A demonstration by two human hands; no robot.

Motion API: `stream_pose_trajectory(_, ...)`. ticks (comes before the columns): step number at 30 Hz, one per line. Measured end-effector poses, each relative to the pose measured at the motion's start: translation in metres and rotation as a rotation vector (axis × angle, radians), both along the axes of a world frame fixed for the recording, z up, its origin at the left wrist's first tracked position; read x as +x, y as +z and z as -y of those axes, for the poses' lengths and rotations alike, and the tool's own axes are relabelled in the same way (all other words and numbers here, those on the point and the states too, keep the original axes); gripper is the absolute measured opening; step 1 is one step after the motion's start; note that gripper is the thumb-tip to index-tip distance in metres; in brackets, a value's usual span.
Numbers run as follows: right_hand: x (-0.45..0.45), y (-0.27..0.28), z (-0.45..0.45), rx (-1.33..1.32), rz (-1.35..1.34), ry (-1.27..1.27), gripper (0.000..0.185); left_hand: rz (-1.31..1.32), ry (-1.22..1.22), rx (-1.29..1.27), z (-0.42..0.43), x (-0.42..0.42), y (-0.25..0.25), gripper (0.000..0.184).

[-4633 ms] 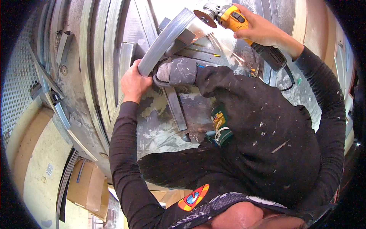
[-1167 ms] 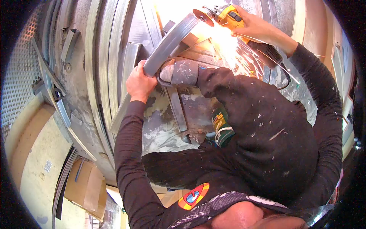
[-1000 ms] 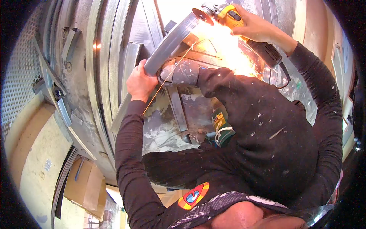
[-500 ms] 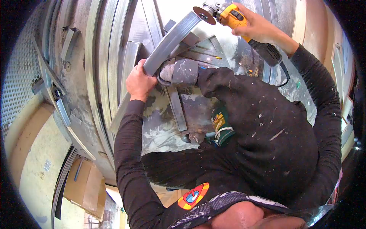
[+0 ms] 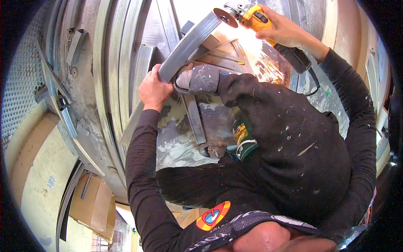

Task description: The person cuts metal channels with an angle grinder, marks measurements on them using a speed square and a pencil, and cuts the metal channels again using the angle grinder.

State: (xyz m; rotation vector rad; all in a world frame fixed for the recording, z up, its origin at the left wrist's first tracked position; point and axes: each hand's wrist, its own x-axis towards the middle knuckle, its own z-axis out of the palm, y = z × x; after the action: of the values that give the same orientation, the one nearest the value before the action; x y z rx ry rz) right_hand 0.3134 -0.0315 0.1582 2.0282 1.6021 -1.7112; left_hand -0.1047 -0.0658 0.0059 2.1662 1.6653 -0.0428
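My right hand (image 5: 285, 31) grips a yellow and black angle grinder (image 5: 256, 19) at the top of the view. Its brown cutting disc (image 5: 225, 17) touches the far end of a grey metal tube (image 5: 189, 46), and sparks (image 5: 266, 63) fly down and to the right from there. With its fingers closed around the near end of the tube, my left hand (image 5: 155, 90) holds it at a slant. Below the tube my foot, in a worn grey sandal (image 5: 203, 79), rests on the floor. A cord runs from the grinder's rear.
Long metal tubes (image 5: 105, 63) lie side by side on the left. Short offcuts (image 5: 194, 122) lie about my foot. A cardboard box (image 5: 90, 206) stands at the lower left, near a perforated metal sheet (image 5: 23, 88). My bent knee is close to the sparks.
A bright stream of sparks has appeared below the cutting disc, lighting the floor and offcuts. Both hands and the tube have barely moved.
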Motion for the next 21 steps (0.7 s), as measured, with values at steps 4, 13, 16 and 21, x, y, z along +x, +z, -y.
stream_pose_trajectory(4, 0.034, -0.085, 0.033, 0.321, 0.064, 0.067, 0.081, -0.005, -0.006, 0.006, -0.001, 0.003, 0.004, 0.051)
stream_pose_trajectory(13, 0.001, -0.011, 0.003, 0.051, 0.190, 0.079, 0.081, -0.009, -0.014, 0.004, 0.000, 0.001, 0.001, 0.052)
stream_pose_trajectory(16, 0.012, -0.037, 0.014, 0.138, 0.165, 0.066, 0.081, -0.002, -0.014, 0.012, 0.000, 0.001, 0.000, 0.051)
stream_pose_trajectory(21, 0.035, -0.081, 0.032, 0.372, -0.106, 0.053, 0.082, -0.011, -0.010, 0.029, 0.001, 0.001, 0.000, 0.050)
